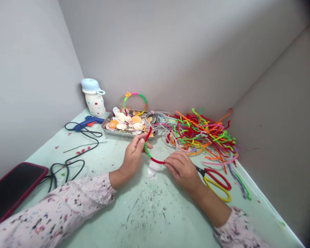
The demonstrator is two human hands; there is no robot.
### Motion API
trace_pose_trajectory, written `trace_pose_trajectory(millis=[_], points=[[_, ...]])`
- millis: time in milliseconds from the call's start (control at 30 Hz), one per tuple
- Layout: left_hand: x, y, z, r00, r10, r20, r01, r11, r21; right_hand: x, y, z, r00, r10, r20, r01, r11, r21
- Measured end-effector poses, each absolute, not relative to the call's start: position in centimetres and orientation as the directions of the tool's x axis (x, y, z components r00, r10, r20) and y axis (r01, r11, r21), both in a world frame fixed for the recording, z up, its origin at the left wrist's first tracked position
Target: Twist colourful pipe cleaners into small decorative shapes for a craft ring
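Between my hands is a curved strip wrapped in red and green pipe cleaner, bent in an arc above the table. My left hand pinches it along the green part, and its red upper end sticks up past my thumb. At the lower red end, my right hand is closed on the strip with the fingertips. A scrap of white paper lies beneath the strip. Red-and-yellow-handled scissors rest beside my right hand, their blades partly hidden by it.
A metal tray of seashells stands behind, with a finished-looking colored ring upright in it. Loops of grey wire and a heap of pipe cleaners lie right. Left are a blue glue gun, black cord, bottle and phone.
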State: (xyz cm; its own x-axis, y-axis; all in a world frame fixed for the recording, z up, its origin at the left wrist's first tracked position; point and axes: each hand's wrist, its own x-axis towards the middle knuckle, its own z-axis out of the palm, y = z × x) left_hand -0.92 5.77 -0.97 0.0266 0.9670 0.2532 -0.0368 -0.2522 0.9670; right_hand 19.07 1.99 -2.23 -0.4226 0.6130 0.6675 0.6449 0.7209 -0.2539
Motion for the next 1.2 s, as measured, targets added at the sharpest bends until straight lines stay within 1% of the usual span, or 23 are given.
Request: trace_pose_trajectory(millis=[133, 233, 433, 500, 567, 667, 733, 767, 833, 933, 1000, 1067, 1200], points=[[-0.9, 5.7, -0.9, 0.07, 0.966, 0.249, -0.027, -0.248, 0.968, 19.2, 2.1, -2.3, -0.405, 0.598, 0.692, 0.635, 0.728, -0.257], [-0.9, 5.6, -0.8, 0.061, 0.971, 0.233, -0.038, -0.231, 0.972, 19.2, 2.2, -2.3, -0.396, 0.582, 0.71, 0.641, 0.729, -0.24], [-0.9, 5.4, -0.9, 0.11, 0.964, 0.243, -0.112, -0.23, 0.967, 19.3, 2.3, -2.2, -0.323, 0.553, 0.768, 0.673, 0.705, -0.225], [-1.0, 5.6, -1.0, 0.096, 0.964, 0.249, -0.075, -0.243, 0.967, 19.4, 2.3, -2.2, -0.307, 0.547, 0.779, 0.679, 0.699, -0.224], [-1.1, 5.8, -1.1, 0.026, 0.958, 0.284, 0.0, -0.284, 0.959, 19.4, 2.4, -2.2, -0.296, 0.542, 0.787, 0.684, 0.695, -0.222], [-1.2, 5.8, -0.9, -0.101, 0.908, 0.406, 0.125, -0.394, 0.911, 19.6, 2.5, -2.3, -0.276, 0.54, 0.795, 0.693, 0.685, -0.225], [-1.1, 5.2, -0.6, -0.112, 0.866, 0.488, 0.193, -0.462, 0.865, 19.6, 2.6, -2.4, -0.265, 0.546, 0.795, 0.695, 0.68, -0.235], [-1.0, 4.7, -0.5, -0.083, 0.852, 0.517, 0.217, -0.491, 0.844, 19.7, 2.7, -2.4, -0.261, 0.549, 0.794, 0.694, 0.678, -0.242], [-0.7, 3.6, -0.3, 0.038, 0.827, 0.56, 0.239, -0.552, 0.799, 19.6, 2.7, -2.5, -0.254, 0.554, 0.793, 0.689, 0.679, -0.253], [-0.2, 2.1, -0.6, 0.327, 0.769, 0.549, 0.265, -0.632, 0.728, 19.5, 2.6, -2.5, -0.263, 0.563, 0.784, 0.685, 0.681, -0.26], [0.1, 1.8, -1.1, 0.43, 0.738, 0.52, 0.301, -0.66, 0.688, 19.3, 2.5, -2.6, -0.283, 0.566, 0.774, 0.677, 0.69, -0.257], [0.2, 2.0, -1.6, 0.455, 0.746, 0.487, 0.352, -0.652, 0.671, 19.2, 2.4, -2.6, -0.304, 0.569, 0.764, 0.666, 0.701, -0.257], [0.2, 2.7, -2.1, 0.427, 0.789, 0.442, 0.446, -0.609, 0.656, 19.0, 2.2, -2.7, -0.311, 0.585, 0.749, 0.66, 0.7, -0.272]])
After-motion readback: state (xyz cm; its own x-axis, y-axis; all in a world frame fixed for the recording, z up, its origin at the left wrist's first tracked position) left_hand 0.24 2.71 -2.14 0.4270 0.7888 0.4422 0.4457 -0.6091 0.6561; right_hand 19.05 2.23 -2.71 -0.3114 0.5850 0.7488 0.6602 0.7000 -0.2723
